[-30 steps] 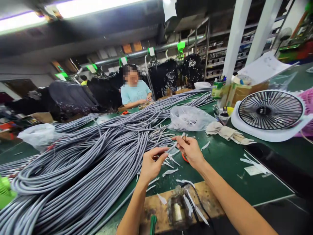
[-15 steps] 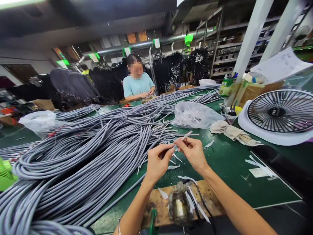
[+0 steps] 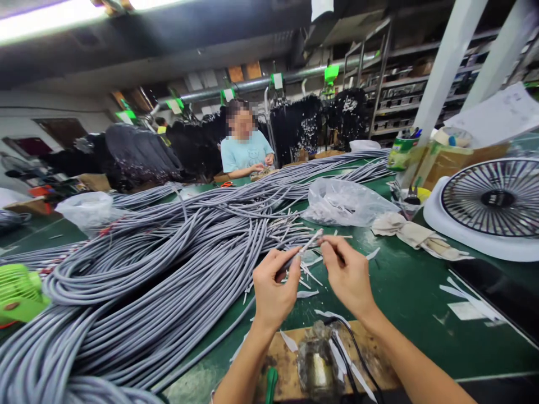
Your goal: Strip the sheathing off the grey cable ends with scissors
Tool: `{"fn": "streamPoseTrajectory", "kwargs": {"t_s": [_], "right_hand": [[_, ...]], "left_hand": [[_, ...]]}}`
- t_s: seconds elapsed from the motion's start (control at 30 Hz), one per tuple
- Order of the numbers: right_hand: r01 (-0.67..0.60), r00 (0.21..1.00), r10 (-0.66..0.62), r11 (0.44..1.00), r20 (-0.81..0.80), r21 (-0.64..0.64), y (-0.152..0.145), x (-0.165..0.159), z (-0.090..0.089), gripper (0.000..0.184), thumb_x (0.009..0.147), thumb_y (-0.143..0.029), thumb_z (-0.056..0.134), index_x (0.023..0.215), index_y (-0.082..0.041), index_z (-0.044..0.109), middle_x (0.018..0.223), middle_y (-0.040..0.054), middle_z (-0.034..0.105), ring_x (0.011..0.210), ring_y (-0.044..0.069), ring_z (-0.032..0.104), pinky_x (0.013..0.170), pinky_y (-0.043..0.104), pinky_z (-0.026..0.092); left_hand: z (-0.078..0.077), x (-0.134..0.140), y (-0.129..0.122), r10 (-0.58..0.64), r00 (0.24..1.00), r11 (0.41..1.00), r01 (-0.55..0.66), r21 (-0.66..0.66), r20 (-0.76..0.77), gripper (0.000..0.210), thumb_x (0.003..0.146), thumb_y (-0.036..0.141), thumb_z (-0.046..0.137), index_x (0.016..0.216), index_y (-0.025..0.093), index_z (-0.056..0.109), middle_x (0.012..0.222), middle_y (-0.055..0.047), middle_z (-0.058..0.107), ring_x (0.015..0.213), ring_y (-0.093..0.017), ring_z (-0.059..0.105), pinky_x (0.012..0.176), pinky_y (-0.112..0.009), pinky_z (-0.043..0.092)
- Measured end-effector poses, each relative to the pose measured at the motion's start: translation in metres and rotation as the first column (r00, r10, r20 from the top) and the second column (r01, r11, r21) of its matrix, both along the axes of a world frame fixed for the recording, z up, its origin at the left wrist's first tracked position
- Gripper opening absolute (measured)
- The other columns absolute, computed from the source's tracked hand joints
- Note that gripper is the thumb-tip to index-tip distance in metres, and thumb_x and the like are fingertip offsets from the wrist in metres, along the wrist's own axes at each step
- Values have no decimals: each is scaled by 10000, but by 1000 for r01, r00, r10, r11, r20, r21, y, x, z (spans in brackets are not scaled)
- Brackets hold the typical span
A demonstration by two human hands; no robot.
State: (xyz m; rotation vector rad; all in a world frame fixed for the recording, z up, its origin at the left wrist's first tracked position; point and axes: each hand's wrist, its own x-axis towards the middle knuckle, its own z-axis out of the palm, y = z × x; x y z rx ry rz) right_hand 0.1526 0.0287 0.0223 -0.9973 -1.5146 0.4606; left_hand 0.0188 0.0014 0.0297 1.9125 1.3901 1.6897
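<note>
Between the thumb and fingers of my left hand is a grey cable, its pale, whitish end pointing up and to the right. My right hand is just right of that end, thumb and fingertips pinched together. Whatever sits in this pinch is too small to make out. Behind and left of my hands lies a large heap of grey cables, several of their pale ends bunched close to my fingers. White scraps are strewn on the green table below.
Below my hands a metal device with black leads sits on a wooden board. A plastic bag, a cloth and a fan stand to the right. Across the table sits another person.
My right hand has come away from the cable end to the right, so more of the pale end shows. My left hand still holds the cable. The view has shifted slightly.
</note>
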Motion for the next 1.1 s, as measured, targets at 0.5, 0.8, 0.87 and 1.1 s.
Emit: {"fn": "streamPoseTrajectory", "kwargs": {"t_s": [0.5,0.8,0.87,1.1], "right_hand": [[49,945,-121,971,305,235,-12,-5,-3,167,835,-218,497,737,-166,621,674,20,635,604,120,553,615,225,386],[-26,989,12,995,146,92,-13,-12,-8,228,847,-246,480,672,-152,593,559,-9,536,467,77,405,470,198,321],[50,975,-102,966,197,255,-14,-13,-10,173,824,-193,508,688,-153,608,588,6,578,494,85,454,523,205,352],[77,939,-195,923,285,377,-10,-11,-6,165,810,-177,522,671,-151,607,587,15,601,530,106,522,553,220,372]], "left_hand": [[-6,4,-2,161,973,974,-130,185,-164,216,763,137,569,957,161,660,677,-4,550,537,-68,452,474,-174,368],[-3,5,0,83,989,994,-72,88,-126,201,768,181,566,925,159,689,613,5,546,454,-53,399,415,-182,313],[-2,4,1,38,997,999,-37,19,-67,197,766,202,572,913,161,696,620,-2,566,450,-56,411,405,-185,309],[-4,-4,3,33,995,999,-35,15,95,103,709,215,641,768,150,694,649,-20,618,528,-94,510,467,-200,388]]}}
